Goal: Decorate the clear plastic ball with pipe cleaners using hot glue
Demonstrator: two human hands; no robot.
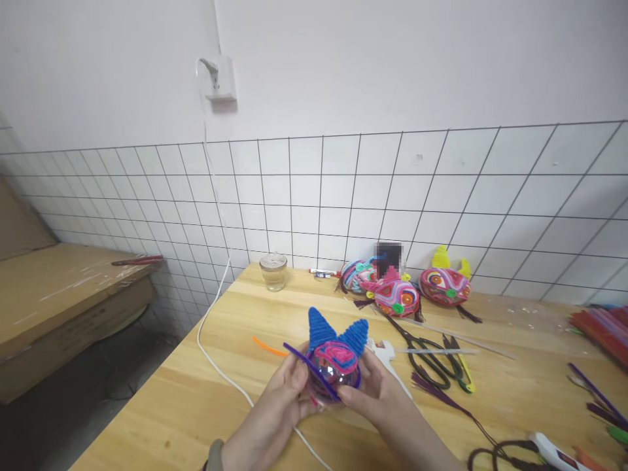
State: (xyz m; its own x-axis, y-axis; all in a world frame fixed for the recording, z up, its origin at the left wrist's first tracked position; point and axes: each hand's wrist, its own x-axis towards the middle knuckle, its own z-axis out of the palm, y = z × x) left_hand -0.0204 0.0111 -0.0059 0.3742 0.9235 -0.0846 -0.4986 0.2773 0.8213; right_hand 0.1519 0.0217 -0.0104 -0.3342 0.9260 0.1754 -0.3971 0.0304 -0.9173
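Note:
Over the near part of the table I hold a clear plastic ball (330, 374) between both hands. It carries two upright blue pipe-cleaner ears (353, 337) and a pink and blue coiled patch (336, 355) on its upper front. A purple pipe cleaner (312, 366) runs slantwise across the ball, its free end sticking out to the upper left. My left hand (279, 396) wraps the ball's left side and underside. From the right, my right hand (375, 392) grips it, the thumb near the lower end of the purple strip. The ball's underside is hidden.
An orange pipe cleaner (269, 347) and a white glue gun (383, 350) lie just beyond my hands. Black scissors (429, 360) and a yellow cutter (467, 376) rest at right. Finished-looking colourful figures (445, 285) and a glass (273, 271) stand near the wall. A white cable (220, 373) crosses the table.

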